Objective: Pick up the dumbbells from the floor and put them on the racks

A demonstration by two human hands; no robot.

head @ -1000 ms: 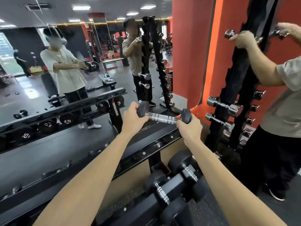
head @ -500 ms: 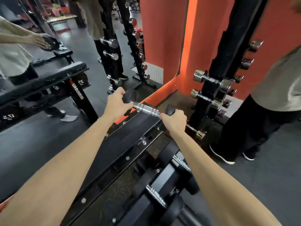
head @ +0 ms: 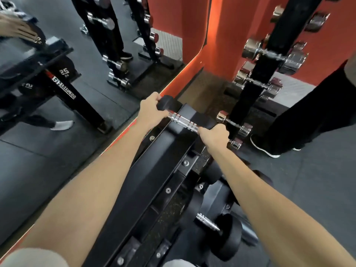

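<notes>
I hold a black dumbbell with a chrome handle [head: 183, 121] crosswise over the far end of the black horizontal rack [head: 154, 176]. My left hand [head: 151, 112] grips its left head and my right hand [head: 214, 136] covers its right head. The dumbbell sits low over the rack's top tray; I cannot tell whether it touches. Another black dumbbell [head: 217, 228] lies on the lower tier of the rack, below my right forearm.
A mirror [head: 57, 93] runs along the left and reflects the rack. A tall black vertical rack [head: 256, 79] holding chrome dumbbells stands ahead on the right. A person in black trousers [head: 308, 116] stands beside it, one shoe [head: 262, 147] close to the rack's foot.
My head has tilted further down, and both hands have lowered the dumbbell toward the far end of the rack's top tray. The grip is the same.
</notes>
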